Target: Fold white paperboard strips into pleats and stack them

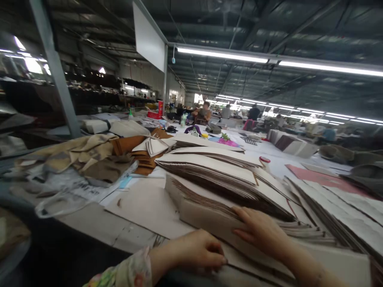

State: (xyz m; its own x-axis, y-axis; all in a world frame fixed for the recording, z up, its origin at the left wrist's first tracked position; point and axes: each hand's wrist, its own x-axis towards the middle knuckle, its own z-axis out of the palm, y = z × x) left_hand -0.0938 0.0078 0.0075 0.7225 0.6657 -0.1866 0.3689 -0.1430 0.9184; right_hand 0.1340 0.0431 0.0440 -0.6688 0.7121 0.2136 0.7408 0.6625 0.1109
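Note:
My right hand [261, 229] lies with its fingers stretched out against the near side of a stack of pale sheets with dark undersides [203, 213], touching the upper edge. These look like cut fabric or leather pieces; I cannot tell which. Just left of it, my left hand [199, 251] is closed, its fingers curled down near the table's front edge. Whatever may be in those fingers is hidden. Behind the stack, more pale pieces [209, 165] lie in a bowed pile. A flat pale sheet [143, 203] rests on the table to the left.
Brown and tan fabric pieces [86, 155] and a clear plastic bag [72, 193] lie at the left. More layered sheets [338, 207] and a red piece [323, 177] are at the right. A metal post [56, 71] rises at the left. People [205, 113] stand farther back.

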